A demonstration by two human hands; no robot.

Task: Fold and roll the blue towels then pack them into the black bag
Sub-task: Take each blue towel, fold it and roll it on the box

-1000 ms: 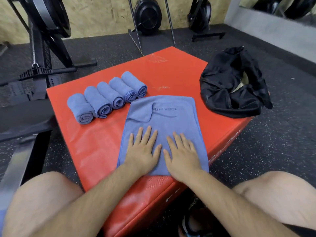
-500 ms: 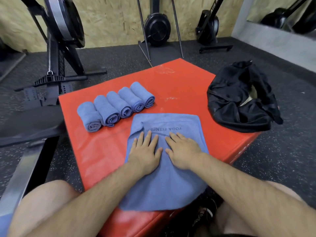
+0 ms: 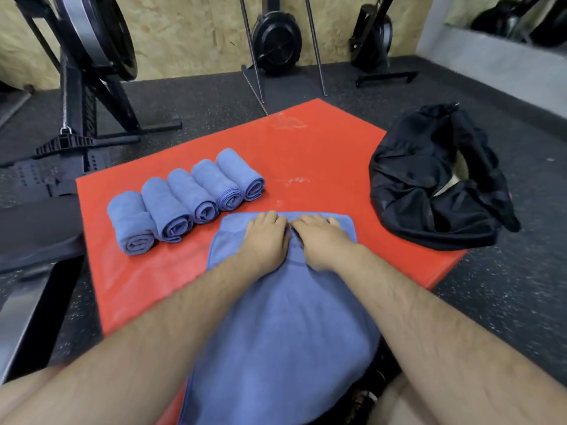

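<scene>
Towel (image 3: 276, 317) far edge gripped by fingers (image 3: 271, 216) of left hand (image 3: 265, 242), right hand (image 3: 323, 240)

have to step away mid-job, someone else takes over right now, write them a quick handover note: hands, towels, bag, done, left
Hands: left hand and right hand side by side at the far edge of the flat towel, fingers curled over that edge.
Towel: spread on the red pad, near end hanging off the front edge.
Done: five rolled towels in a row on the pad's left side.
Bag: black bag on the pad's right side, crumpled and open; no towel seen inside.
Left: roll this towel, then pack all six into the bag.
</scene>
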